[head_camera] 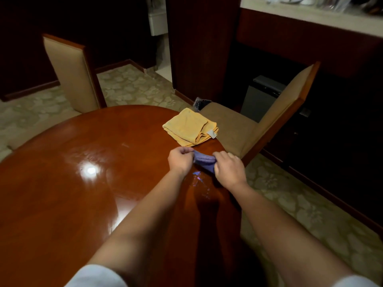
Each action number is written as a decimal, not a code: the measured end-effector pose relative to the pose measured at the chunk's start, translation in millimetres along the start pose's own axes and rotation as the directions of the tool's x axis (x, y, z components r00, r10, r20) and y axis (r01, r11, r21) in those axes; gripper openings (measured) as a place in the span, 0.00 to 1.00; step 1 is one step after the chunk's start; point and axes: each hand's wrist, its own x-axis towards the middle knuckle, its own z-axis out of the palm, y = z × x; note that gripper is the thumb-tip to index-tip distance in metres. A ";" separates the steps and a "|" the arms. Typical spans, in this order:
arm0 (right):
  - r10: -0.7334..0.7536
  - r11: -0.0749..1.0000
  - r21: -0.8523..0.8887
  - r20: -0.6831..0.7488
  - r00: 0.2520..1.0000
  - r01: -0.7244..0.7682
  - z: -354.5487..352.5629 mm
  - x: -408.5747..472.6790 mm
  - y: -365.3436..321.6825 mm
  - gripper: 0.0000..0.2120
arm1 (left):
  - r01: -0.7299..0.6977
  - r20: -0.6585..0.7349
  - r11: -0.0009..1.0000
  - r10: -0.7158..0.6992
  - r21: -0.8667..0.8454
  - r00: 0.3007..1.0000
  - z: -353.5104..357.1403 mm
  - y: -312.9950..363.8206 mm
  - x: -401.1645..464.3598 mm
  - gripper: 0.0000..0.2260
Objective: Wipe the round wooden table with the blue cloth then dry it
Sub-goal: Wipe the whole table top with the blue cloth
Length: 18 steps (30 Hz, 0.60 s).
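The blue cloth is bunched between both hands just above the right side of the round wooden table. My left hand grips its left end with curled fingers. My right hand grips its right end and covers part of it. A folded yellow cloth with a white tag lies on the table's far right edge, a short way beyond my hands. The tabletop is glossy, with a bright light reflection left of centre and a small wet-looking shine under the cloth.
A padded chair stands close against the table's right edge. A second chair stands at the far side. A dark bin sits behind the right chair. A dark cabinet with a light counter runs along the right. Patterned carpet surrounds the table.
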 end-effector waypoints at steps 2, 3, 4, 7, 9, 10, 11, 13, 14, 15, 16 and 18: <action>0.024 0.996 0.086 0.008 1.000 -0.025 -1.7 4.7 -0.6 0.12 | -0.009 -0.029 1.000 0.010 0.017 1.000 0.5 2.7 0.4 0.08; 0.026 0.993 0.114 0.015 1.000 -0.028 -1.4 7.8 0.0 0.12 | -0.036 -0.043 0.998 0.038 0.043 0.998 0.3 3.5 1.0 0.07; 0.024 0.992 0.125 0.039 0.999 -0.029 -1.1 10.7 1.0 0.12 | -0.068 -0.052 0.995 0.072 0.075 0.996 -0.1 4.5 1.1 0.06; 0.009 0.988 0.153 0.060 0.998 -0.019 -0.7 19.9 5.7 0.10 | -0.116 -0.059 0.986 0.124 0.116 0.991 0.2 4.5 3.1 0.05; 0.004 0.989 0.145 0.072 0.997 -0.014 -1.9 25.2 8.2 0.10 | -0.109 -0.065 0.988 0.117 0.113 0.991 -0.7 3.3 4.8 0.05; -0.007 0.990 0.141 0.082 0.997 -0.004 -2.6 27.4 9.0 0.10 | -0.105 -0.067 0.988 0.113 0.112 0.991 -1.4 2.9 5.2 0.05; -0.016 0.989 0.146 0.079 0.997 0.004 -3.1 29.7 9.8 0.10 | -0.102 -0.068 0.989 0.109 0.106 0.992 -1.4 2.4 6.7 0.05; -0.022 0.990 0.142 0.068 0.997 0.013 -4.6 34.9 10.9 0.11 | -0.102 -0.075 0.991 0.108 0.081 0.991 -1.5 3.1 9.5 0.05; -0.023 0.991 0.133 0.058 0.998 0.015 -4.6 38.7 11.0 0.11 | -0.116 -0.077 0.991 0.122 0.073 0.990 -1.4 4.7 11.3 0.05; -0.022 0.992 0.129 0.041 0.999 0.017 -4.7 42.2 10.6 0.11 | -0.133 -0.078 0.989 0.139 0.072 0.987 -1.1 6.5 13.1 0.06; -0.020 0.991 0.131 0.017 1.000 0.018 -4.5 45.1 9.9 0.11 | -0.147 -0.080 0.986 0.153 0.073 0.985 -0.8 8.9 14.5 0.06; -0.020 0.990 0.142 -0.022 1.000 0.023 -2.1 49.7 8.9 0.11 | -0.154 -0.087 0.984 0.161 0.086 0.983 -0.6 10.0 19.0 0.07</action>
